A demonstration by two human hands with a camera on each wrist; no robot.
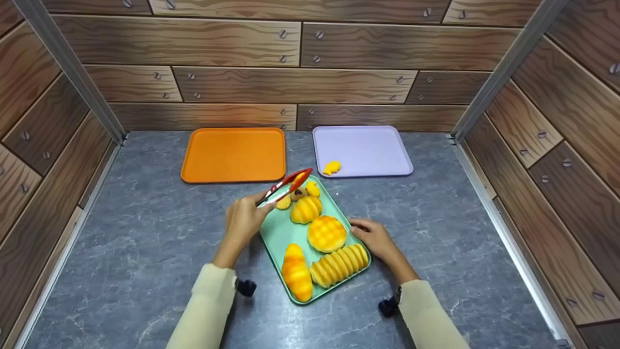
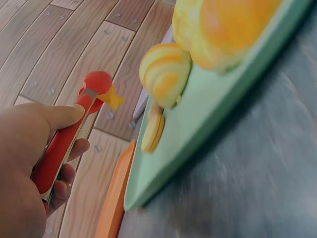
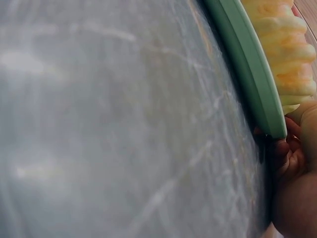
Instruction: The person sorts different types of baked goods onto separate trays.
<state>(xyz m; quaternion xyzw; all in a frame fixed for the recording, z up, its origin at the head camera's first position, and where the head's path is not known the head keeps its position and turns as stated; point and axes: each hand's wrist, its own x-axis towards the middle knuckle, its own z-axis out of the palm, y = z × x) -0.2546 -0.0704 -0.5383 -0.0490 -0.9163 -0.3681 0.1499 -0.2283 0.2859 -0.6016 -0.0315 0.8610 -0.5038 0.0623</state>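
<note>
My left hand (image 1: 242, 215) grips a pair of red-tipped tongs (image 2: 59, 153) over the far end of the green tray (image 1: 276, 232). Between the tong tips is a small yellow-orange piece (image 2: 114, 99), star- or fish-tail-shaped where it shows. On the right, my right hand (image 1: 378, 237) holds the tray's edge, thumb at the rim and fingers curled beneath. The tray carries a long bread roll (image 1: 297, 274), a sliced loaf (image 1: 340, 265), a round checked bun (image 1: 327, 234), a striped roll (image 1: 306, 209), a round biscuit (image 1: 283, 202), a brown biscuit (image 1: 298, 194) and a yellow fish-shaped piece (image 1: 312, 189).
Behind the green tray, an orange tray (image 1: 232, 155) lies at left. A lilac tray (image 1: 368, 148) lies at right with a yellow fish-shaped piece (image 1: 332, 167) near its front left corner. Wood-patterned walls (image 1: 237, 43) enclose the grey marbled table (image 1: 145, 242) on three sides.
</note>
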